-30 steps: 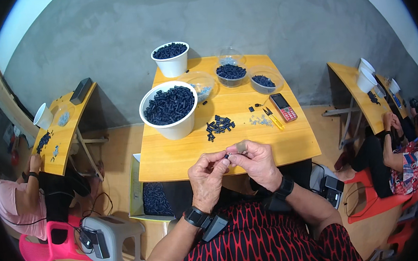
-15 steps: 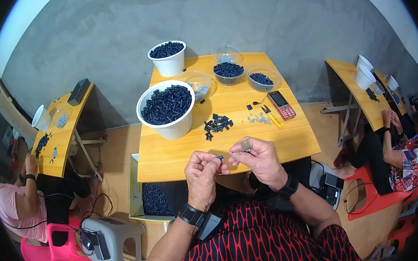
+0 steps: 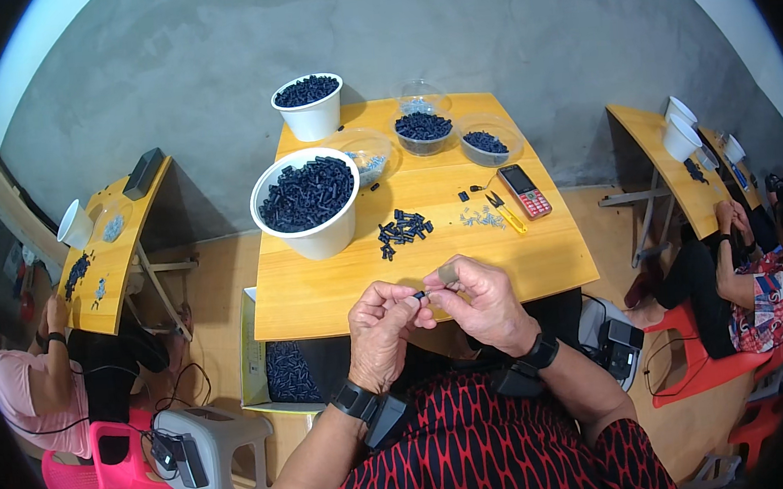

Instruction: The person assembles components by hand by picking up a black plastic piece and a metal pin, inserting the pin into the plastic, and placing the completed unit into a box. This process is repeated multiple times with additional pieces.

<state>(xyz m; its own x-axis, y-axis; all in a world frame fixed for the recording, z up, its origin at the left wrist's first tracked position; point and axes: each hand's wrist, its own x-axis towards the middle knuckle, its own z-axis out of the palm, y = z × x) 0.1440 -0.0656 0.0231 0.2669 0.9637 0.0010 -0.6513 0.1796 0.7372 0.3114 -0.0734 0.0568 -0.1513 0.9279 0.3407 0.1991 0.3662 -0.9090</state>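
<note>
While both hands meet over the near edge of the wooden table (image 3: 340, 290), the left hand (image 3: 382, 330) is curled, its fingertips pinching a small dark part (image 3: 419, 294). Just right of that part, the right hand (image 3: 483, 302) is also closed, fingers pinched on the same piece. Beyond the part, to its left, stands a large white bucket (image 3: 307, 200) of dark pieces; a small loose pile (image 3: 402, 231) lies straight beyond it; further right lies a red phone (image 3: 526, 190).
</note>
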